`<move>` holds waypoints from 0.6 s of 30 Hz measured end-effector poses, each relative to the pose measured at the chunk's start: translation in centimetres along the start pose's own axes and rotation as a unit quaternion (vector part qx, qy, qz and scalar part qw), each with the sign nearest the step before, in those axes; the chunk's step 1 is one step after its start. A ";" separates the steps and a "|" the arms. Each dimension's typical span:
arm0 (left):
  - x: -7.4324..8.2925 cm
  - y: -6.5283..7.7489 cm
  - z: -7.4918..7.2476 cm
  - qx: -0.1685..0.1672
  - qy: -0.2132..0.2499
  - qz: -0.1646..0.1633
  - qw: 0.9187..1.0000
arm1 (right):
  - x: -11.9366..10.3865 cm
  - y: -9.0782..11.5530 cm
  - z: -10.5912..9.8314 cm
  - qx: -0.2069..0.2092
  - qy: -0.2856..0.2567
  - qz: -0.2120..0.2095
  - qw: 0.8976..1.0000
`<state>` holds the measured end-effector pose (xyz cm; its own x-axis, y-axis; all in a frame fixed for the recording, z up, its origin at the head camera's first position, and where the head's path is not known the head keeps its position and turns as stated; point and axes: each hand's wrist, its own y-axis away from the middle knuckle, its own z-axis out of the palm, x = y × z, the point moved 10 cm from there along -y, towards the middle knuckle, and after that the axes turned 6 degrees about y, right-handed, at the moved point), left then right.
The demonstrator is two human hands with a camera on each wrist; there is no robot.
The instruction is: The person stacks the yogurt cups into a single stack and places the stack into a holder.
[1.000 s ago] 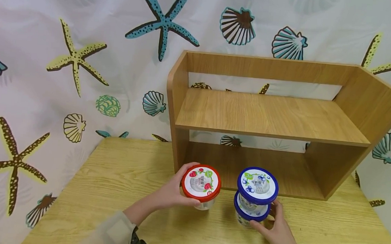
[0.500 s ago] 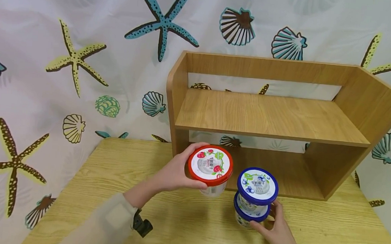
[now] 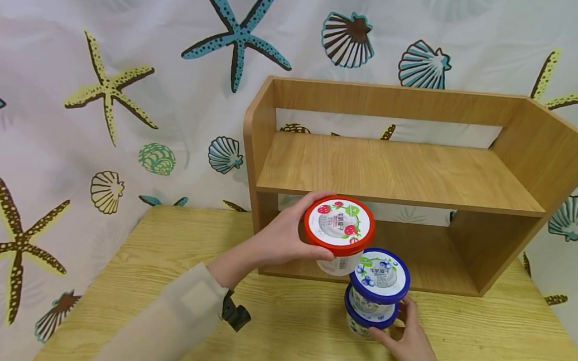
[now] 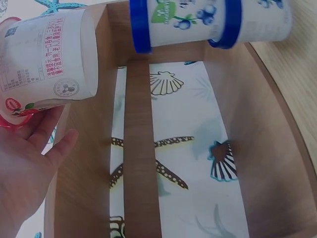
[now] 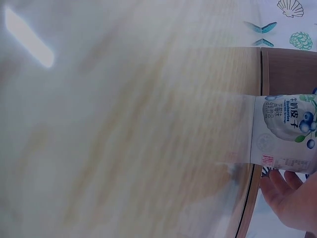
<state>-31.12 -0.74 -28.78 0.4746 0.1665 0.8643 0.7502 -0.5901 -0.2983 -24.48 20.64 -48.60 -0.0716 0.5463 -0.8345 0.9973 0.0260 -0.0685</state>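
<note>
My left hand (image 3: pixel 285 233) grips a red-lidded cup (image 3: pixel 340 224) with strawberries printed on its lid. It is held off the table, just above and left of a two-cup stack, and overlaps the stack's lid in the head view. Both stacked cups have blue lids and blueberry prints: the upper cup (image 3: pixel 382 273) sits a bit off-centre on the lower cup (image 3: pixel 357 322), which stands on the table. Around the lower cup's right side, my right hand (image 3: pixel 411 341) holds with thumb in front and fingers behind. The right wrist view shows that cup's printed side (image 5: pixel 285 134) above the fingertips (image 5: pixel 277 183).
A two-level wooden shelf (image 3: pixel 403 169) stands on the table (image 3: pixel 188 252) behind the cups, its lower board just beyond them. Behind it hangs a white cloth (image 3: pixel 175 83) with starfish and shells. A dark wrist device (image 3: pixel 235 312) sits at the left sleeve.
My left hand has lifted the red-lidded cup from near the table and carried it right, toward the blue-lidded stack. The right hand and the stack have stayed in place.
</note>
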 end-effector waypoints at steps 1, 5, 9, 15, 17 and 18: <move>0.2 -0.3 0.1 0.000 0.000 -0.001 1.000 | 0.1 0.0 0.0 -0.002 -0.001 0.003 1.000; 0.9 -1.4 0.7 -0.005 -0.001 0.005 1.000 | 0.1 0.0 0.1 -0.006 0.002 0.010 1.000; 1.3 -2.5 1.4 -0.015 0.004 0.024 1.000 | 0.0 0.0 0.1 -0.003 0.007 0.005 1.000; 1.2 -3.4 2.6 -0.028 0.021 0.034 0.999 | 0.0 0.0 0.1 -0.006 0.006 0.005 1.000; 0.9 -3.6 2.9 -0.028 0.025 0.031 0.999 | -0.1 0.0 0.1 -0.006 0.005 0.007 1.000; 0.8 -3.7 3.2 -0.029 0.028 0.029 0.999 | -0.1 0.0 0.1 -0.005 0.006 0.005 1.000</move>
<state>-32.05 4.06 -28.27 0.4882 0.0871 0.8684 0.6934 -0.6429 -0.3254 -24.51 20.49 -48.58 -0.0625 0.5569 -0.8283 0.9980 0.0299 -0.0551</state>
